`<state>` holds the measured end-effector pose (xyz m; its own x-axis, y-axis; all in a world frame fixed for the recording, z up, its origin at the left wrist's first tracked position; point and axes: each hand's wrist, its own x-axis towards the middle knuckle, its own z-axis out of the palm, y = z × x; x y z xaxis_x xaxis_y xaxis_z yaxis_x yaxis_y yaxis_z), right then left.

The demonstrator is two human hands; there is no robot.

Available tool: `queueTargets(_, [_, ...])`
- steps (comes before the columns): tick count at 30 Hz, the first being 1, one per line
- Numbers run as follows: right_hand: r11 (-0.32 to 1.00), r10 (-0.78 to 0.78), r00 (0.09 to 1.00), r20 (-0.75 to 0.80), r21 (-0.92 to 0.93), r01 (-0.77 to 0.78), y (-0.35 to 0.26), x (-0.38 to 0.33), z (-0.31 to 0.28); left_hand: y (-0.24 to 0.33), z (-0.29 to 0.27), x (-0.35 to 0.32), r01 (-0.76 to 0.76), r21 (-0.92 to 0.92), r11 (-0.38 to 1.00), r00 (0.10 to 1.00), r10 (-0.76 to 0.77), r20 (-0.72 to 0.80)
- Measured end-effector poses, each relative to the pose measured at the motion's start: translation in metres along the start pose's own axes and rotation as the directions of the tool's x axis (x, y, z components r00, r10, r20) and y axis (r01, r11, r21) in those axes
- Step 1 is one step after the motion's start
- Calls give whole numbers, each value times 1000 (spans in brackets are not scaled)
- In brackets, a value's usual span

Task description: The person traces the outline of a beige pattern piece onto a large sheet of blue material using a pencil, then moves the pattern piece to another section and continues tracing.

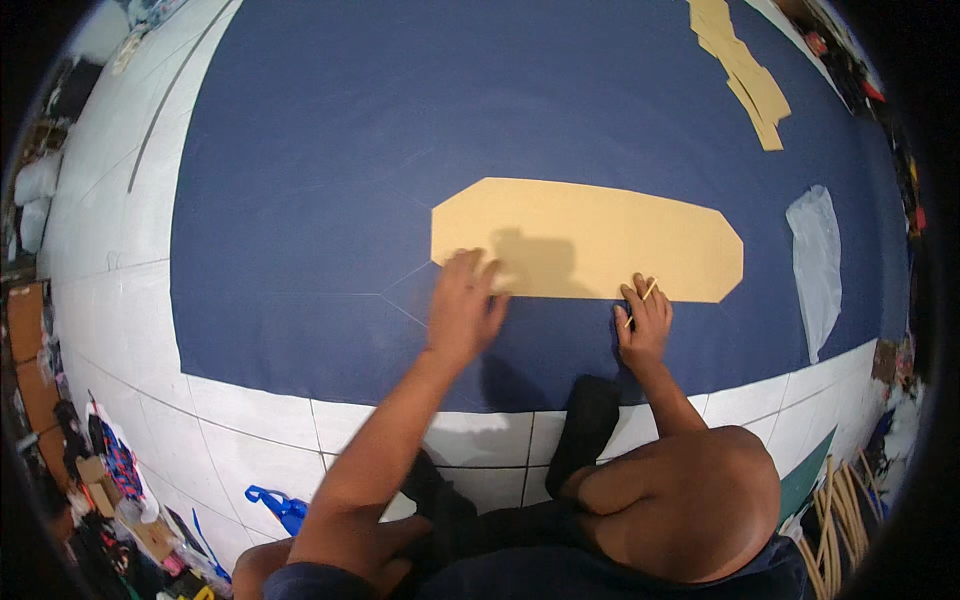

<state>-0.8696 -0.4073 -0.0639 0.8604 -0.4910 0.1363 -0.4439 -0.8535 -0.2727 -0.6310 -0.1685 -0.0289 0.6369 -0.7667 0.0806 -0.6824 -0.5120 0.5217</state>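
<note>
You had a long tan card (610, 240) with cut-off corners lying flat on a wide dark blue sheet (300, 200), a little right of the middle and toward the near side, its length running left to right. Your left hand (462, 315) was open and slightly blurred, its fingers loosely spread over the near left corner of the card, and nothing showed in its grasp; whether it pressed down, you could not tell. Your right hand (647, 325) held a thin yellowish stick (650, 288) among its fingers, the stick slanting up to the right, while the fingertips lay at the near edge of the card toward its right end. Left of the card, pale lines (340, 295) ran across the sheet and forked toward it. Some narrower tan pieces (755, 85) lay overlapping at the far right, and a crumpled whitish plastic piece (817, 270) lay nearer, to the right of the card. The sheet covered part of a white tiled floor (110, 300), and a bundle of light brown rods (830, 525) stood or lay at the near right.
</note>
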Motion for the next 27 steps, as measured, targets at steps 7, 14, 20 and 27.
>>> queueTargets(7, [1000, -8, 1000, 10, 11, 8, -7, 3, -2, 12, 55, 10, 44, 13, 999, 991, -42, -126])
queueTargets(14, [1000, -5, 1000, 20, -22, 5, -8, 4, -5, 37, 71, 17, 162, 185, 969, 986, -166, 8])
queueTargets(20, [1000, 2, 1000, 29, -25, -1, -4, 4, -5, 69, 61, 30, 274, 178, 945, 948, -297, 115])
queueTargets(27, [1000, 19, 998, 55, -6, -19, -14, 10, -12, 82, 58, 30, 299, 246, 922, 934, -336, 124])
